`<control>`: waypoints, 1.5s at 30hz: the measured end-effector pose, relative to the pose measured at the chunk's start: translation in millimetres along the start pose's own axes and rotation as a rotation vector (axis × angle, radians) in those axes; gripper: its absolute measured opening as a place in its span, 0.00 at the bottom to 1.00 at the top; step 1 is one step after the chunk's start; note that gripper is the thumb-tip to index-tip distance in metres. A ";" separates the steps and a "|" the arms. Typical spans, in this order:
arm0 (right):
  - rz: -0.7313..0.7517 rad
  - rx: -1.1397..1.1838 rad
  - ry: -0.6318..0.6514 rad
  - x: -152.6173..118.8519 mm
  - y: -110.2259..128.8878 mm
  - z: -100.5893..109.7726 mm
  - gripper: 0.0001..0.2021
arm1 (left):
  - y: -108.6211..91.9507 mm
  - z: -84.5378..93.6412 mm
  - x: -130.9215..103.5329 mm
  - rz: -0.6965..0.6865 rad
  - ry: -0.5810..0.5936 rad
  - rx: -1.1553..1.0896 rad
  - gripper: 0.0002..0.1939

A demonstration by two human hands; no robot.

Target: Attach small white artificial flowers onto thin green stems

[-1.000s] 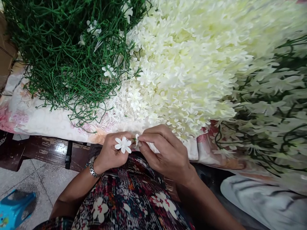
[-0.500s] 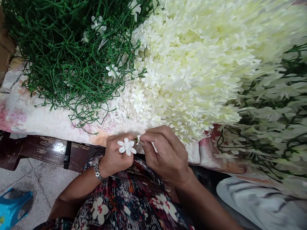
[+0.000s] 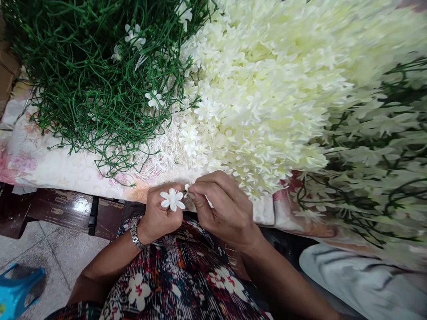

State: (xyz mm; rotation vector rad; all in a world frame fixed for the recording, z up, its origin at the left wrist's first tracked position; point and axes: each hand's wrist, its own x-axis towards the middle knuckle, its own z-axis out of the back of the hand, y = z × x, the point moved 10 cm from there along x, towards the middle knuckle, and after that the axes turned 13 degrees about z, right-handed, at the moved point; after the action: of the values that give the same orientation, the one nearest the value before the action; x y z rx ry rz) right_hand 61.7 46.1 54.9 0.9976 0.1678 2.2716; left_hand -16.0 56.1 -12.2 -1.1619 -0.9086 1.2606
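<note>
My left hand [image 3: 162, 215] is closed on an artificial flower stem, mostly hidden in the fist, with one open white blossom [image 3: 172, 199] showing on top. Thumb and finger of my right hand [image 3: 223, 209] pinch a small white flower [image 3: 187, 190] at a green stem tip beside the left fist. The two hands nearly touch, just over the front edge of the table. Beyond them lies a heap of loose green plastic stems [image 3: 96, 80], and to its right a large pile of white and pale yellow petal flowers [image 3: 260, 102].
A floral cloth [image 3: 66, 173] covers the table. Finished-looking white flowers on green stems [image 3: 370, 164] lie at the right. A blue stool [image 3: 20, 289] stands on the floor at lower left, a cardboard box [image 3: 8, 71] at far left. Light grey fabric [image 3: 350, 275] shows at lower right.
Both hands have shifted slightly left, the right one a little more. The pinched small flower sits slightly higher and closer to the left fist. Both grips look the same.
</note>
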 end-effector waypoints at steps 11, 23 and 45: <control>-0.022 0.065 0.014 -2.1 -0.8 11.1 0.06 | -5.8 2.7 -1.7 0.046 0.089 0.021 0.09; -0.043 0.102 -0.035 -1.8 -2.0 2.1 0.05 | -9.0 10.7 -3.5 -0.033 -0.075 0.031 0.07; -0.022 0.029 0.050 -2.6 -4.8 12.7 0.11 | 10.5 8.1 2.0 0.197 0.096 -0.306 0.08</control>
State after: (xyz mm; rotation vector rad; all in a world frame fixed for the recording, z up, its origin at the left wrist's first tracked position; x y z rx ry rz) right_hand 74.3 46.6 60.5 0.9498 0.2331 2.2808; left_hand -25.8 58.6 -20.8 -1.5717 -0.9557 1.2373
